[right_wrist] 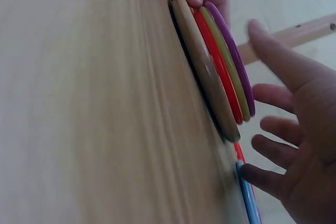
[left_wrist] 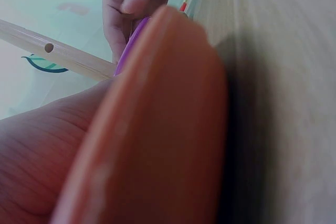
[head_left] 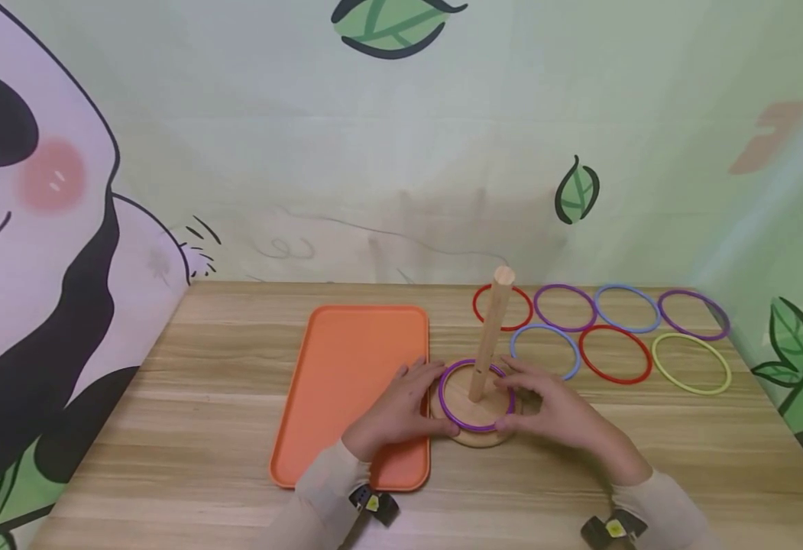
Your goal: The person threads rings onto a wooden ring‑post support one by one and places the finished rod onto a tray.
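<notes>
Three deep round the peg (head_left: 492, 328): purple ring (head_left: 476, 428) on top, green ring (right_wrist: 231, 66), then red ring (right_wrist: 219, 66) on the base (head_left: 478, 440). Step in hand, by my reading: seating the purple ring. Left hand (head_left: 401, 409) at the base's 9 o'clock, fingers relaxed, thumb stretched to the rim; contact unclear. Right hand (head_left: 559, 410) at 3 o'clock, fingers spread apart, gripping nothing. Next move probably calls for the right hand to clear the peg, then reach toward 2 o'clock, where seven loose rings (head_left: 616, 382) lie on the table (head_left: 188, 397). Peg's long axis upright, tip skyward. Stacked rings lie flat, roughly square to it, holes facing up. Tray (head_left: 353, 344) just beside, 9 o'clock.
</notes>
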The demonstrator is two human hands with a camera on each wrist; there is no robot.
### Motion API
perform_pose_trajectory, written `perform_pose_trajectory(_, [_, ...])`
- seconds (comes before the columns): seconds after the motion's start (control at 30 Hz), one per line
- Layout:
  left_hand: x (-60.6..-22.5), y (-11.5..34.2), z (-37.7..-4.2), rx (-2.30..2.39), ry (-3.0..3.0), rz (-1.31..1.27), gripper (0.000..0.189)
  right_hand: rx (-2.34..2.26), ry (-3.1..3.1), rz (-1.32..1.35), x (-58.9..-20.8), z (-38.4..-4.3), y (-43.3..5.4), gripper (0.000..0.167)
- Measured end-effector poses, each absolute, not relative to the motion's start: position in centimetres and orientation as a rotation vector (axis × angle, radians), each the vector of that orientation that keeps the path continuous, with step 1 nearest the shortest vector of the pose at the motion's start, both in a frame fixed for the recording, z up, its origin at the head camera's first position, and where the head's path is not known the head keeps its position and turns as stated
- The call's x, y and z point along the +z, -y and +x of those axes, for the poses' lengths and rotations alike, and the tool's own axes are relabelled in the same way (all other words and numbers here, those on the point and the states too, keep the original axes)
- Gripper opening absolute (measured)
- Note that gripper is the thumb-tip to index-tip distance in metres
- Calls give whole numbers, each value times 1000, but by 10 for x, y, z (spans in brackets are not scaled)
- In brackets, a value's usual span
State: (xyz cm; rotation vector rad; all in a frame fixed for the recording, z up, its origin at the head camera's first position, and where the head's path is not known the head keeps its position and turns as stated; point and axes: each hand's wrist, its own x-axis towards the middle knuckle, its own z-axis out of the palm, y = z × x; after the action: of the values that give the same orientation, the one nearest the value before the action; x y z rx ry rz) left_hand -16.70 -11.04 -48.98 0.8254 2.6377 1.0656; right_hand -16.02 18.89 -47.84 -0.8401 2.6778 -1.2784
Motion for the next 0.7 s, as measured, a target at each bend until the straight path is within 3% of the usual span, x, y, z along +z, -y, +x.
perform_pose_trajectory(0.4, [-489,110,-166,1073,-2627,830,96,-1326,-3059,-565,-480,-165,-216,37])
perform_pose_trajectory(0.7, [-490,110,-166,1080,-2626,834,96,-1082,-3058,-361,-475,-157,-230,44])
